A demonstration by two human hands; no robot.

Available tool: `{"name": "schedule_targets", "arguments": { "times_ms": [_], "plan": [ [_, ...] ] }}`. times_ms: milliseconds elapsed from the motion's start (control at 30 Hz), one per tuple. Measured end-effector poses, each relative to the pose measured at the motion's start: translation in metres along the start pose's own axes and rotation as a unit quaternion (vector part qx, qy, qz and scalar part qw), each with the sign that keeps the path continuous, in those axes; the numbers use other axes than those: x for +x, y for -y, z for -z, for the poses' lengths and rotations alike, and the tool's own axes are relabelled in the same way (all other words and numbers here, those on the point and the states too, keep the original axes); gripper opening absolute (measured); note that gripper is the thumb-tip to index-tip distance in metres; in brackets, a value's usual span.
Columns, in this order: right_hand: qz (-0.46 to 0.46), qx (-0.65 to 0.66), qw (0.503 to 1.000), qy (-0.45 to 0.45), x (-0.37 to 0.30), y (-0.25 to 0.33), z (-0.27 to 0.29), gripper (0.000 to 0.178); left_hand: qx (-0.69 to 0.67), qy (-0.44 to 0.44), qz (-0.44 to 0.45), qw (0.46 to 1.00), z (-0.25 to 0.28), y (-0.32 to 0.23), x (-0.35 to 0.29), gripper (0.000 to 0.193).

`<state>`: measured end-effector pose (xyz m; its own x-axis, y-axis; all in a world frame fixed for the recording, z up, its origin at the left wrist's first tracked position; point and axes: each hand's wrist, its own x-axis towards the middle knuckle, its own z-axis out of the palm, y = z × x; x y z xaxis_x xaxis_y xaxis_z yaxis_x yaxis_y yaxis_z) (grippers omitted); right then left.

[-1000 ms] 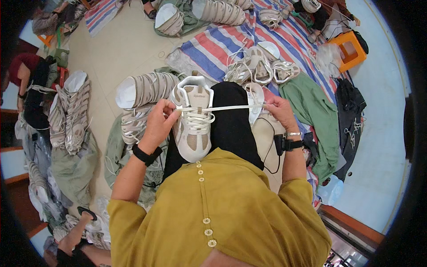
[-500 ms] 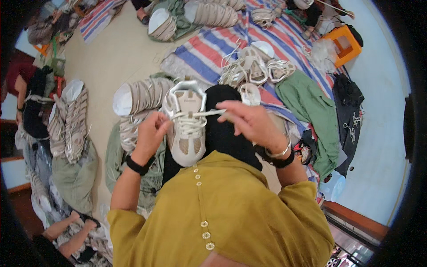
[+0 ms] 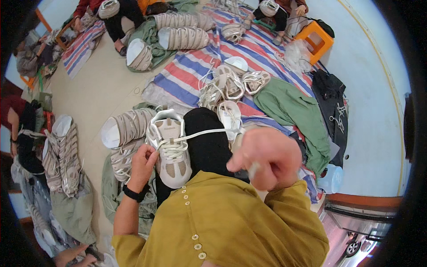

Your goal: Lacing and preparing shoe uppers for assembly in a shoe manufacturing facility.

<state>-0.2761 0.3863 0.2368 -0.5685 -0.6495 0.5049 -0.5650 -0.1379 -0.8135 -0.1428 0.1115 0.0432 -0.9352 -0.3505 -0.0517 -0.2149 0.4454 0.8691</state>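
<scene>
A beige and white sneaker [image 3: 175, 167] rests on my black-trousered lap, its toe toward me. My left hand [image 3: 143, 163] is at the sneaker's left side, its thumb and finger pinched together where the lacing comes out. From the upper eyelets a white shoelace [image 3: 209, 132] stretches taut to the right, over my knee. My right hand [image 3: 269, 158], raised close to the camera and somewhat blurred, is closed on the far end of that shoelace. Its fingertips are partly hidden.
Stacked sneakers [image 3: 129, 127] lie beside my left leg. More loose sneakers [image 3: 231, 84] sit on a striped sheet [image 3: 182, 73] ahead. Green cloth [image 3: 289, 111] and an orange stool [image 3: 316, 38] are on the right. Other people work at the far side and left.
My right hand has moved nearer the camera and drawn the shoelace out longer to the right. My left hand has slipped lower beside the sneaker. The whole view has tilted upward.
</scene>
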Motion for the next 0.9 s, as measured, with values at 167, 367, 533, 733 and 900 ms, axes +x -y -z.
{"name": "schedule_targets", "arguments": {
  "times_ms": [167,367,533,733,900],
  "plan": [
    [-0.182,-0.002,0.983,-0.037,0.008,-0.048,-0.043,0.007,0.019,-0.043,-0.041,0.998,-0.006,-0.003,0.002,0.013],
    [-0.295,-0.033,0.946,0.133,-0.027,-0.109,-0.064,0.014,0.078,-0.048,-0.104,0.99,-0.001,0.002,0.0,0.013],
    [-0.196,-0.142,0.951,0.193,-0.05,-0.137,-0.081,0.011,0.006,-0.063,-0.061,0.996,0.004,-0.014,0.002,0.009],
    [-0.12,-0.193,0.955,0.191,-0.047,-0.155,-0.096,0.014,-0.312,-0.009,0.069,0.948,0.005,-0.018,0.008,0.008],
    [-0.103,-0.18,0.953,0.221,-0.036,-0.153,-0.106,0.014,-0.495,0.134,0.141,0.847,0.027,-0.032,0.003,0.019]
  ]
}}
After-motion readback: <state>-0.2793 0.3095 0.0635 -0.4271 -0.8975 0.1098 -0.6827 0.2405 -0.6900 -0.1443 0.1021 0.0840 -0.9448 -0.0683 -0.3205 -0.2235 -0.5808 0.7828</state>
